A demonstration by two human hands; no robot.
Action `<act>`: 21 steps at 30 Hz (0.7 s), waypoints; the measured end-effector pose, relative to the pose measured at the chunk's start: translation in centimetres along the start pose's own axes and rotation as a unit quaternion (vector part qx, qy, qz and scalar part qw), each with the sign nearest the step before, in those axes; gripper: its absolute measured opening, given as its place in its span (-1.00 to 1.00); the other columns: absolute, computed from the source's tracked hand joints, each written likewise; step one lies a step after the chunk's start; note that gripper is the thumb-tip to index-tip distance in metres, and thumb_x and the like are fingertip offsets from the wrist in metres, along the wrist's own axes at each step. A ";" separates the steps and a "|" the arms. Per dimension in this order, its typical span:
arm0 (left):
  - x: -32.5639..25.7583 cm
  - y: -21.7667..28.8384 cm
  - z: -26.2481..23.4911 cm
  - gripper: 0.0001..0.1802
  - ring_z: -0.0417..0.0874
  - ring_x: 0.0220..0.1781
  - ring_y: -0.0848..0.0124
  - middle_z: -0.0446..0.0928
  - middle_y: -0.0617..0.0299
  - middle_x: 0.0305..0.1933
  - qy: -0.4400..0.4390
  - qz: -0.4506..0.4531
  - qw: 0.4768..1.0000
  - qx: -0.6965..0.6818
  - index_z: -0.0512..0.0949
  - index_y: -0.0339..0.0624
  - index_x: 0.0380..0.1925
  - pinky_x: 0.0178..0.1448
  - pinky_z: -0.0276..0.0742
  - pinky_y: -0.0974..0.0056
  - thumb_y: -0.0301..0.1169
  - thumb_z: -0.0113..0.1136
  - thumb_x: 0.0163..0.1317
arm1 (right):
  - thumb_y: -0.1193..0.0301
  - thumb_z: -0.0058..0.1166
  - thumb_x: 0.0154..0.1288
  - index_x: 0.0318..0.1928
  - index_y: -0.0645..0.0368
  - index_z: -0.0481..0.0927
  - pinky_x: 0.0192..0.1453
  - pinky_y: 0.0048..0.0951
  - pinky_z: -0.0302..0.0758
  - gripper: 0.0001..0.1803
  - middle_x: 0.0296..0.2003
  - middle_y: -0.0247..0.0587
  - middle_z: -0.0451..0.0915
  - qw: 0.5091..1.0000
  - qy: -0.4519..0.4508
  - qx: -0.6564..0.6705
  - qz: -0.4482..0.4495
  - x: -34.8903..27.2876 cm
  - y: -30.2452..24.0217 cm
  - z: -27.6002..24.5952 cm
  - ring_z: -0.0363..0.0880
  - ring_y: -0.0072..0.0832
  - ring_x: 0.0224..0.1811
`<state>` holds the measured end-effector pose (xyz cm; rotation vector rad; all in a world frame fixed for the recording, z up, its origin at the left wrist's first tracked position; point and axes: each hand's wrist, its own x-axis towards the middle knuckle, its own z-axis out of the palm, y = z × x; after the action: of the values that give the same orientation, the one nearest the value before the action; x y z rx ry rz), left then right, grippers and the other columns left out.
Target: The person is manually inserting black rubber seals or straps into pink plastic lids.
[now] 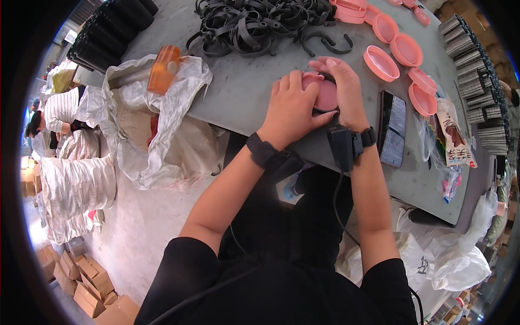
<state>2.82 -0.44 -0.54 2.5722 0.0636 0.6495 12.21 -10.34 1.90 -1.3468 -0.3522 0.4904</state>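
Note:
Near the table's front edge, both my hands are closed around a round pink plastic lid (326,97) with a dark band along part of its rim. My left hand (290,108) grips its left side, fingers curled over the top and thumb along the near edge. My right hand (346,89) wraps its right side, fingertips at the far edge. The fingers hide much of the lid. Just beyond lies a tangled pile of black curved plastic straps (254,27). Several similar pink round lids (406,50) rest to the right of my hands.
A phone (392,129) and a printed snack packet (454,132) lie on the right. Stacked dark cylinders (476,81) line the right edge; black ones (108,32) stand far left. An orange translucent piece (163,69) sits on an open white woven sack (135,103). Cardboard boxes (92,276) cover the floor lower left.

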 end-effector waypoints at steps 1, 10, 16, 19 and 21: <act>0.0 0.0 0.0 -0.52 0.39 0.12 -0.05 0.37 -0.10 0.11 -0.008 0.002 1.000 0.007 0.49 -0.23 -0.30 0.20 0.33 0.00 -0.12 0.43 -0.05 | 0.25 -0.08 0.44 0.05 0.36 0.48 0.12 -0.45 0.48 -0.60 -0.04 -0.07 0.61 1.000 0.010 0.011 -0.008 0.1 0.2 -0.1 0.57 -0.46 -0.03; 0.2 0.0 0.0 -0.65 0.37 0.13 -0.06 0.37 -0.08 0.12 0.004 0.009 0.998 -0.069 0.48 -0.19 -0.36 0.21 0.32 -0.02 -0.20 0.38 0.04 | 0.06 -0.26 0.50 0.12 0.39 0.37 0.12 -0.40 0.48 -0.43 -0.02 0.05 0.60 0.996 0.065 0.027 -0.058 -0.3 0.8 0.1 0.56 -0.36 -0.01; -0.4 -0.4 0.5 -0.71 0.35 0.20 -0.11 0.35 -0.12 0.20 0.022 0.046 0.998 -0.037 0.56 -0.12 -0.36 0.21 0.33 -0.09 -0.23 0.39 -0.03 | 0.07 -0.39 0.53 0.11 0.38 0.36 0.16 -0.38 0.47 -0.43 -0.03 0.04 0.62 0.995 0.075 0.051 -0.048 -0.8 0.6 0.6 0.54 -0.37 0.03; -0.5 -0.2 0.8 -0.74 0.30 0.30 -0.13 0.32 -0.09 0.30 0.035 0.089 0.995 0.033 0.56 -0.09 -0.37 0.24 0.29 -0.15 -0.24 0.37 -0.01 | 0.07 -0.39 0.53 0.10 0.39 0.37 0.21 -0.40 0.42 -0.43 -0.03 0.02 0.63 0.995 0.066 0.020 -0.066 -0.7 0.9 0.7 0.53 -0.39 0.05; -0.4 -0.3 0.9 -0.74 0.29 0.31 -0.14 0.32 -0.07 0.31 0.029 0.083 0.996 0.017 0.56 -0.09 -0.37 0.25 0.26 -0.18 -0.24 0.36 -0.01 | 0.07 -0.39 0.53 0.10 0.39 0.38 0.25 -0.41 0.39 -0.43 -0.02 0.01 0.62 0.995 0.056 -0.005 -0.083 -0.6 1.0 0.8 0.52 -0.40 0.06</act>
<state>2.87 -0.64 -1.53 2.6108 -0.1213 0.7895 11.15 -9.86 1.12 -1.3368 -0.3707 0.2739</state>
